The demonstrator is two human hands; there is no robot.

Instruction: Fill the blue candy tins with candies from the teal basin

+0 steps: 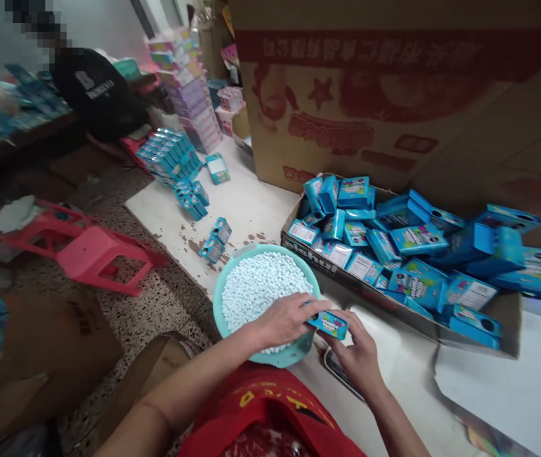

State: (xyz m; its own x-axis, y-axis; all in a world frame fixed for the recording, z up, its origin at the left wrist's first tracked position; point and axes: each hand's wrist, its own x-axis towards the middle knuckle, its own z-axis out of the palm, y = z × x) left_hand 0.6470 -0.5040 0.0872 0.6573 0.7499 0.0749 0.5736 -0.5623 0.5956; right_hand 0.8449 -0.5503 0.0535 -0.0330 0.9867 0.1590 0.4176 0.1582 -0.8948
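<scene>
Both my hands are at a small blue candy box [329, 324], beside the right rim of a mint-green basin [218, 298]. Pale round candies [263, 289] fill the basin. My left hand [287, 322] reaches over the candies, its fingers closed on the box's left end. My right hand [359, 352] grips the box from the right, thumb below and fingers behind. Under my right hand, a white scale [380, 339] with a dark front panel lies partly hidden. A long carton [308, 257] behind holds several blue boxes [416, 240].
On the white table [256, 212], stacked blue boxes [168, 155] and small groups of boxes stand at the left. Behind them rises a pink and purple stack [194, 95]. A large cardboard box [347, 108] stands behind the carton. Red stools [103, 254] and a person [99, 95] are left.
</scene>
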